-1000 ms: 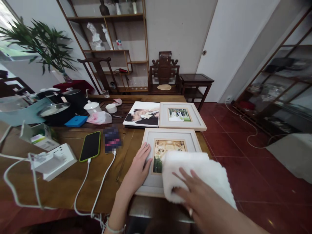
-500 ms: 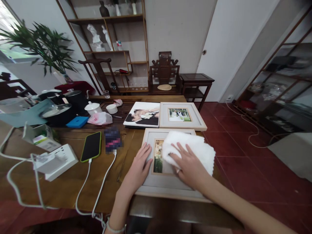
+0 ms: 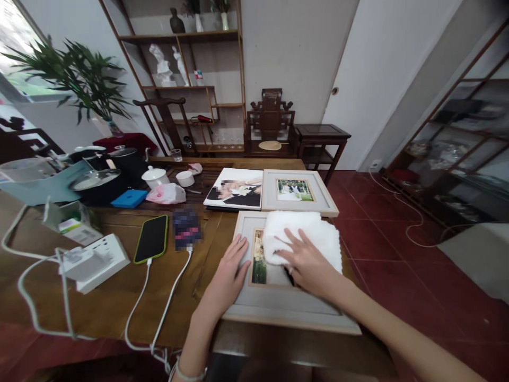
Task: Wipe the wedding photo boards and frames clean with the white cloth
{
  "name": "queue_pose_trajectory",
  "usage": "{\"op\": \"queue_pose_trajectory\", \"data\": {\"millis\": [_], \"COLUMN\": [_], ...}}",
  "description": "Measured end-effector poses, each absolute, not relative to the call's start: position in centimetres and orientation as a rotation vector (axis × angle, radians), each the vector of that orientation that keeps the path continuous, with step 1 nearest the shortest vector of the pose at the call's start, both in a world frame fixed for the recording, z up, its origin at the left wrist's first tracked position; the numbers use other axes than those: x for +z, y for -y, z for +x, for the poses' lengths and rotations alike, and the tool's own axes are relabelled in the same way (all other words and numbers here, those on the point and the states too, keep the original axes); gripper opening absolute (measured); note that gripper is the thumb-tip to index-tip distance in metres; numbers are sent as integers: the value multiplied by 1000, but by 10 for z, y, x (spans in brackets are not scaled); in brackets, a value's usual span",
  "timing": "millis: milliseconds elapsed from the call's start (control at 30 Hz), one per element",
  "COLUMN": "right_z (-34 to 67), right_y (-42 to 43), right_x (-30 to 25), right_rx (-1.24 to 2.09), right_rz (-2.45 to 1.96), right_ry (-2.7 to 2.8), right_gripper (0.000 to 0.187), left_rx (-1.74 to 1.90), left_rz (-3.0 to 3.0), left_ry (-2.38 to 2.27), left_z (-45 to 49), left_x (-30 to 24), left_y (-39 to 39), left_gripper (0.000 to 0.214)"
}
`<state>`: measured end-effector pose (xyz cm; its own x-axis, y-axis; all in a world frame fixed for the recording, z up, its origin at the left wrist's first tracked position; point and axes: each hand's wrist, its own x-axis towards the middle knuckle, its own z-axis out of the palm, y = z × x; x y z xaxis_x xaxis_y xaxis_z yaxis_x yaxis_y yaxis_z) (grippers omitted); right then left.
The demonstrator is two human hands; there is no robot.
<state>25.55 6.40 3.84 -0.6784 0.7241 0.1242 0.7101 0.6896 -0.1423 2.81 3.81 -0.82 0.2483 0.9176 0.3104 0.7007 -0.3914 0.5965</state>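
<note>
A light wooden picture frame (image 3: 278,307) lies flat at the near edge of the brown table (image 3: 107,297). My left hand (image 3: 229,273) rests flat on the frame's left border, fingers stretched out. My right hand (image 3: 308,262) presses a white fluffy cloth (image 3: 298,233) onto the frame's glass, fingers spread over the cloth. The cloth covers most of the photo; only its left strip shows.
Behind lie a second framed photo (image 3: 296,191) and an unframed print (image 3: 235,188). To the left are a phone in a green case (image 3: 152,239) on a white cable, a white power strip (image 3: 99,262), a blue box, pots and cups. Red tiled floor is on the right.
My right hand slid the cloth from the frame's near right corner up across the glass toward its far edge. My left hand stayed on the left border.
</note>
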Motion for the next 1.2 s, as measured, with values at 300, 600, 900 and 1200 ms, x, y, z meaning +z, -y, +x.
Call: {"op": "queue_pose_trajectory", "data": {"millis": [300, 600, 900, 1200], "right_z": [262, 260, 273, 248], "right_y": [16, -18, -119, -66], "right_x": [71, 41, 40, 45], "right_rx": [657, 397, -125, 182], "right_rz": [-798, -995, -1220, -1059], "right_ry": [2967, 2795, 2611, 2840], "right_gripper": [31, 44, 44, 41], "left_rx": [801, 845, 870, 836], "left_rz": [2161, 2180, 2169, 2188], "left_ry": [-1539, -1507, -1496, -1524], "left_z": [30, 28, 29, 29], "left_x": [-4, -7, -7, -7], "left_y": [-38, -39, -37, -38], "left_gripper": [45, 44, 44, 45]}}
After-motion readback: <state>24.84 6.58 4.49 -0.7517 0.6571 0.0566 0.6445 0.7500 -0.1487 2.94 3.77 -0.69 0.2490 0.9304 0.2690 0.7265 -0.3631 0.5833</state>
